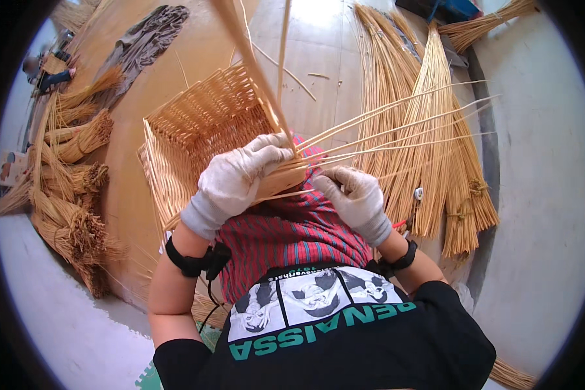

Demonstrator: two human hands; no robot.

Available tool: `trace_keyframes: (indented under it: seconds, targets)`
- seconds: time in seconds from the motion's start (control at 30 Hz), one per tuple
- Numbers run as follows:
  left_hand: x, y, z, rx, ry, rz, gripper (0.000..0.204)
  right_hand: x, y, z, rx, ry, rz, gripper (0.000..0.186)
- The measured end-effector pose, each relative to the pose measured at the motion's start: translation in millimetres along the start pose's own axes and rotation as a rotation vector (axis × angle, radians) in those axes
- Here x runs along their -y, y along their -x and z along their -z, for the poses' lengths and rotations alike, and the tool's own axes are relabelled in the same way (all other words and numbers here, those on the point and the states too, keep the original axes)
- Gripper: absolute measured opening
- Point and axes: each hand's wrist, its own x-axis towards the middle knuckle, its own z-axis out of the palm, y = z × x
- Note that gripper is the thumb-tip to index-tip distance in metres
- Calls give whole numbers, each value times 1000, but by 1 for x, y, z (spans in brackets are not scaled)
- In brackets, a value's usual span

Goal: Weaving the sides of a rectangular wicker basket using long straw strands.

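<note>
A rectangular woven wicker basket (205,107) rests tilted over my lap, its open side facing up and left. My left hand (240,170), in a whitish work glove, is closed on the basket's near right corner. Several long loose wicker strands (396,130) fan out to the right from that corner. Just right of it, my right hand (352,194), gloved too, has its fingers curled in a pinch at the end of a pale strand (286,195) along the basket's near side. The fingertips are partly hidden. Upright stakes rise from the corner, blurred near the camera.
Large bundles of long wicker rods (429,149) lie on the floor at the right, with a small tape measure (418,194) on them. More tied bundles (78,182) are heaped at the left. Dark crumpled cloth (146,45) lies behind. Another person (49,71) sits far left.
</note>
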Motion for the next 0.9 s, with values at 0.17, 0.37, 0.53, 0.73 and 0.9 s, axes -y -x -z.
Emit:
trace_keyframes:
  seconds: [0.17, 0.37, 0.53, 0.73, 0.9]
  targets:
    - [-1, -6, 12, 172, -154, -48, 35, -4, -13, -5, 108, -512, -228, 35]
    - [-19, -4, -6, 28, -228, -42, 46, 2, 6, 0, 5, -551, 31, 21]
    - [-15, 7, -25, -151, 149, 111, 36, 35, -37, 28, -335, -36, 114, 8]
    - [-16, 0, -31, -182, 178, 162, 29, -15, -24, 35, -417, 161, 369, 6]
    - [-10, 4, -34, -139, 195, 157, 29, -31, -14, 31, -286, -194, 34, 8]
